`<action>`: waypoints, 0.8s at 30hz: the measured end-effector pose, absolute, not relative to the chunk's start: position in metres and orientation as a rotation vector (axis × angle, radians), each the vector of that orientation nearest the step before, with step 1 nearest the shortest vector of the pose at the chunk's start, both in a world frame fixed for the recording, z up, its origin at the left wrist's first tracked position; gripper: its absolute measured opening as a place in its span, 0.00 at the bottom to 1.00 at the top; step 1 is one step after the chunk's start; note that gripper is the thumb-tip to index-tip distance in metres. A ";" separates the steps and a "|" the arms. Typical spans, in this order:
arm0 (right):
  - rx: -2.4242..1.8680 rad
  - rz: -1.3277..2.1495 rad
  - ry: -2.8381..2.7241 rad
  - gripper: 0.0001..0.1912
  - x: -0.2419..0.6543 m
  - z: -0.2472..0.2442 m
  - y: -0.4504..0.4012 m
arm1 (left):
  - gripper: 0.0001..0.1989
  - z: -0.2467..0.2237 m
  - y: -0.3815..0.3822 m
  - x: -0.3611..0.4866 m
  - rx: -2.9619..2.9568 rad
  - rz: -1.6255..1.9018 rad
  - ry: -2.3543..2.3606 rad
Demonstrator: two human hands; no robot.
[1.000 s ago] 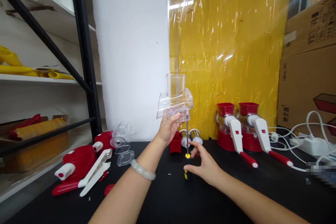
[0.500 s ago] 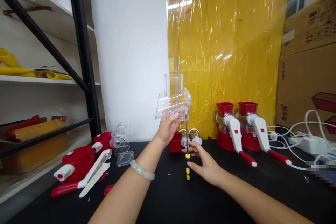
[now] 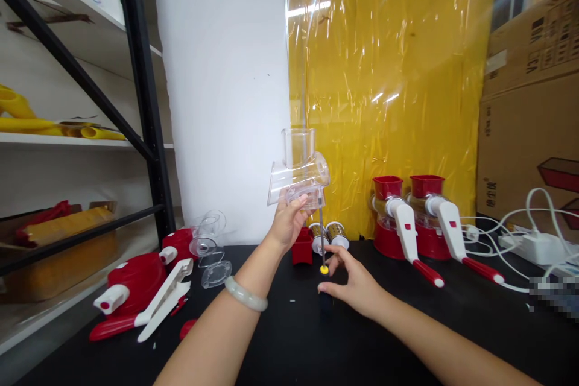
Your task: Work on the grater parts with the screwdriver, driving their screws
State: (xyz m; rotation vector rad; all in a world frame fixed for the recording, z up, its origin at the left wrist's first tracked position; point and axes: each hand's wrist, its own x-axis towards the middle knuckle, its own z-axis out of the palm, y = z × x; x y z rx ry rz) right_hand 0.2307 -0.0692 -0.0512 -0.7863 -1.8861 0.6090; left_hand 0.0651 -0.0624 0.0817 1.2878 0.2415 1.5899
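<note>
My left grip [image 3: 289,221] pinched the clear grater body [image 3: 298,172]; my right grip [image 3: 351,282], below it, pinched the screwdriver [image 3: 324,270]. I feared a wobble could slip its tip loose.

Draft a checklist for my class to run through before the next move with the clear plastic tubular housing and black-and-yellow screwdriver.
1. Housing supported: ok, the left hand grips its lower part.
2. Screwdriver upright: ok, shaft pointing up under the housing's right side.
3. Right hand at the handle: ok, thumb against it.
4. Tip seated: cannot tell, too small.
5. Pale, smooth, round bangle clear of screwdriver: ok, apart.
6. Black, flat tabletop tidy: not ok, a small pale piece lies loose.
</note>
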 end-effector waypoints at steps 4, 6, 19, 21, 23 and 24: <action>-0.717 0.637 -1.896 0.32 0.232 -0.050 -0.070 | 0.23 0.082 -0.063 0.065 1.286 1.592 0.241; -0.694 0.670 -1.920 0.30 0.232 -0.050 -0.070 | 0.23 0.082 -0.063 0.065 1.285 1.592 0.239; -0.791 0.638 -1.939 0.32 0.231 -0.050 -0.070 | 0.23 0.083 -0.065 0.065 1.290 1.598 0.246; -0.817 0.597 -1.914 0.34 0.231 -0.050 -0.070 | 0.22 0.082 -0.064 0.065 1.295 1.594 0.247; -0.742 0.624 -1.910 0.32 0.233 -0.049 -0.070 | 0.23 0.082 -0.063 0.066 1.299 1.595 0.248; -0.692 0.656 -1.917 0.31 0.233 -0.049 -0.071 | 0.23 0.082 -0.063 0.065 1.300 1.595 0.248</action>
